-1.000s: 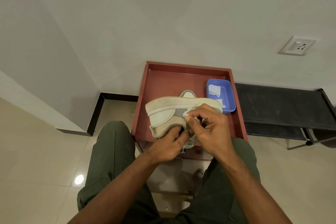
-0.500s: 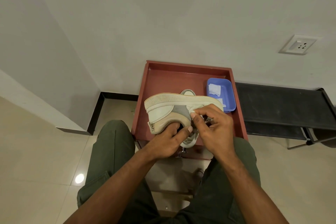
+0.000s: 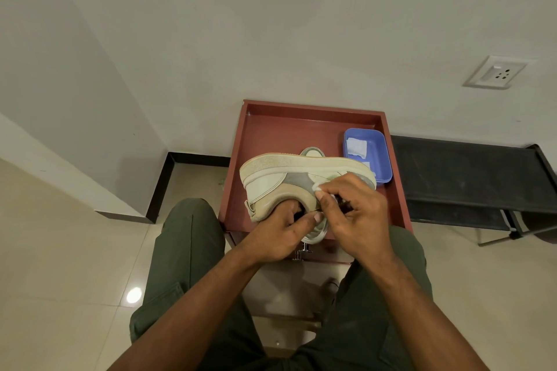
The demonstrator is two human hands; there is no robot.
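Head view, cream-and-grey sneaker (image 3: 289, 178) on its side, sole up, scuffed

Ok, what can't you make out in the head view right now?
Head view only:
1. Left hand fingers: tucked inside the held shoe, hidden by its collar.
2. White wipe: only a corner shows under the right hand.
3. Second shoe: the held shoe and both hands cover its middle.
4. Blue tub: near corner behind the held shoe.

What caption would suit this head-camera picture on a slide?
Left hand holds a beige sneaker over a red tray while right hand presses a white wipe to it.
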